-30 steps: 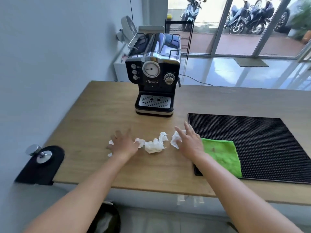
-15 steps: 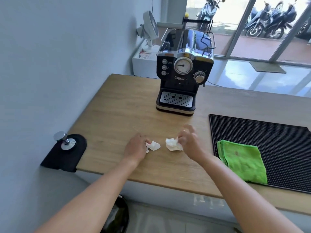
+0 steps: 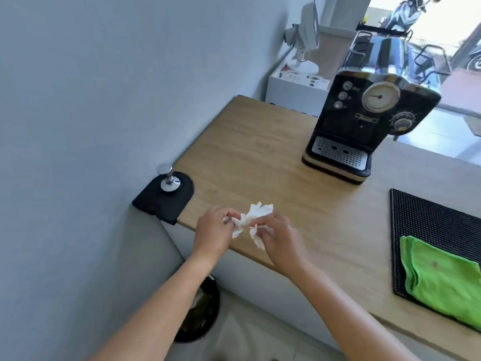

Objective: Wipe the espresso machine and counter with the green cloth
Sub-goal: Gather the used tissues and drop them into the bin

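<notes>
The black and chrome espresso machine stands at the back of the wooden counter. A folded green cloth lies on the black rubber mat at the right, untouched. Near the counter's front left edge both my hands are lifted slightly, holding crumpled white tissue between them. My left hand pinches one end of the tissue. My right hand grips the other wads.
A metal tamper stands on a small black pad at the counter's left corner. A dark bin sits on the floor below the counter. A white fan on a white box is behind the counter by the wall.
My hands gathered the scattered tissue pieces from the counter and lifted them together. The view swung left and down toward the bin.
</notes>
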### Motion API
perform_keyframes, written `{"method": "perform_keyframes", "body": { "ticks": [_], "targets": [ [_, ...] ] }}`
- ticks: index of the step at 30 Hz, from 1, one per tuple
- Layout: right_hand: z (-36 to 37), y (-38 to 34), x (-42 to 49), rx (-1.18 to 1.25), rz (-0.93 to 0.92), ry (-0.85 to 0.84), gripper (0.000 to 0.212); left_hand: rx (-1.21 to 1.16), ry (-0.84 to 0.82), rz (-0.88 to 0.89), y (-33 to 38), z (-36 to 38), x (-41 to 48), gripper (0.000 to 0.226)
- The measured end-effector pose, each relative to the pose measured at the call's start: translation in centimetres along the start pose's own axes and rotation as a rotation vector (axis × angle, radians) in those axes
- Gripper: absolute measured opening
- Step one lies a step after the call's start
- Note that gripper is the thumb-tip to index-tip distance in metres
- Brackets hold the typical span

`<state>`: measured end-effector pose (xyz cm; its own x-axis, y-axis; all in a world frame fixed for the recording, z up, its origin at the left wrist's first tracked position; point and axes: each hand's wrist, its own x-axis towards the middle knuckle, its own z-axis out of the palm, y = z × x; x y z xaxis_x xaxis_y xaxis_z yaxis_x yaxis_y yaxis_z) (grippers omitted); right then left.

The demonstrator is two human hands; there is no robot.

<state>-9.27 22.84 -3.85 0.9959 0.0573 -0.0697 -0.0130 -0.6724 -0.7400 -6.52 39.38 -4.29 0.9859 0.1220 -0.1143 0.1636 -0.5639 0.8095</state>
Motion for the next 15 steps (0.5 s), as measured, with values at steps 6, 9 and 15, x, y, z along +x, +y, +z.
{"method": "perform_keyframes", "body": {
  "ticks": [6, 9, 15],
  "targets": [
    [9.4, -3.6, -0.9, 0.029, -0.140, -0.236, 0.022, -0.059, 0.211, -0.221, -7.6, -6.0, -3.7, 0.033],
    [13.5, -3.4, -1.1, 0.003, -0.137, -0.334, 0.021, -0.067, 0.273, -0.344, -12.3, -6.8, -5.6, 0.034],
    [22.7, 1.1, 0.2, 0.021, 0.040, -0.476, 0.016, -0.162, 0.308, -0.620, -22.2, -4.1, -7.4, 0.035]
  ]
}}
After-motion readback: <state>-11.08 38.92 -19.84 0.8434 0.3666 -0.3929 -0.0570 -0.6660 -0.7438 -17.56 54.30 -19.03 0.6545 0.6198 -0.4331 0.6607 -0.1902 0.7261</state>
